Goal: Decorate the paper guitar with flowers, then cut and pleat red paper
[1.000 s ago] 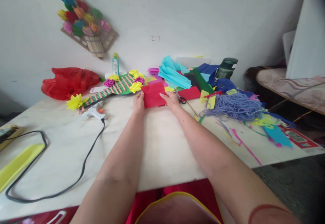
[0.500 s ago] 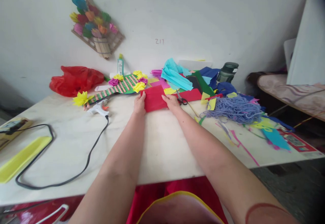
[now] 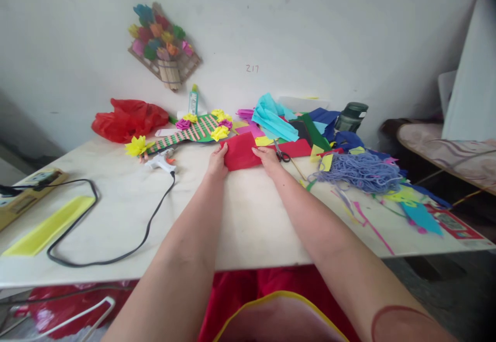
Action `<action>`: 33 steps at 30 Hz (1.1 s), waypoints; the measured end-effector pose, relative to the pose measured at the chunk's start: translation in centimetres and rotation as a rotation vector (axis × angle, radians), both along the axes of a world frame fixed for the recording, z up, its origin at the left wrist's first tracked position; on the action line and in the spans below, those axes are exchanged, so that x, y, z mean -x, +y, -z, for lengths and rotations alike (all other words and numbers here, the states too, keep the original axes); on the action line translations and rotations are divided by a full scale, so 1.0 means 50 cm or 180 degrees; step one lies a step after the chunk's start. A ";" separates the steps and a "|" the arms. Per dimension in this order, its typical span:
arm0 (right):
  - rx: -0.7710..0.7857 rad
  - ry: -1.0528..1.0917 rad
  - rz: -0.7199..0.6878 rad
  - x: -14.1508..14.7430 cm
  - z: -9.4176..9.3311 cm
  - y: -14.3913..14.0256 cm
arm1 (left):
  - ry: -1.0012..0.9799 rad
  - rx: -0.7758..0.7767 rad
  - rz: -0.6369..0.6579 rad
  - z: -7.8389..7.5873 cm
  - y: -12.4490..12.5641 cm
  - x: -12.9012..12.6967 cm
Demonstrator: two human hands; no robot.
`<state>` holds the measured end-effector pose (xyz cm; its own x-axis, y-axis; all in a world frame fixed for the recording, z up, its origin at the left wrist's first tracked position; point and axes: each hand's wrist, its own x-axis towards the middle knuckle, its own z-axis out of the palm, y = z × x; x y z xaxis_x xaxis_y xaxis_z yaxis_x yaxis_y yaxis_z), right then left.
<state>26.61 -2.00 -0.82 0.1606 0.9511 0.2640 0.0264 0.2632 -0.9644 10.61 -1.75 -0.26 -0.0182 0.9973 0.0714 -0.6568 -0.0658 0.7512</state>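
Observation:
A rectangular piece of red paper [image 3: 242, 152] is held between both hands above the middle of the table. My left hand [image 3: 217, 162] grips its left edge, thumb on top. On the right edge, my right hand [image 3: 267, 159] pinches the sheet between thumb and fingers. Black-handled scissors [image 3: 283, 155] lie just beyond my right hand, over another red strip [image 3: 300, 148]. Behind the held sheet is a green guitar-shaped craft [image 3: 194, 130] with pink strips and yellow and purple paper flowers. A white glue gun [image 3: 160, 162] rests left of my left hand.
The glue gun's black cord [image 3: 145, 233] loops toward a power strip [image 3: 31, 192]. Yellow paper [image 3: 50, 226] lies at the left. Blue-purple yarn [image 3: 360, 170], crumpled cyan paper [image 3: 271, 117] and a dark bottle [image 3: 351, 117] are at the right. A red plastic bag [image 3: 129, 120] sits back left.
The view has shifted slightly, so the table things appear a little further right. Both hands still hold the red paper, which looks slightly more tilted.

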 end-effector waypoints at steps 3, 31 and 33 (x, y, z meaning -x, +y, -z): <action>0.0028 0.0111 -0.0056 0.004 -0.002 -0.003 | -0.0098 0.0021 -0.0121 0.000 -0.014 0.001; 0.0190 0.0812 -0.0199 0.005 -0.003 0.000 | 0.0361 -0.0095 -0.0025 -0.002 -0.046 -0.008; 0.0204 0.0773 -0.0233 0.007 -0.008 -0.003 | 0.0549 -0.0128 -0.0251 -0.002 -0.043 -0.009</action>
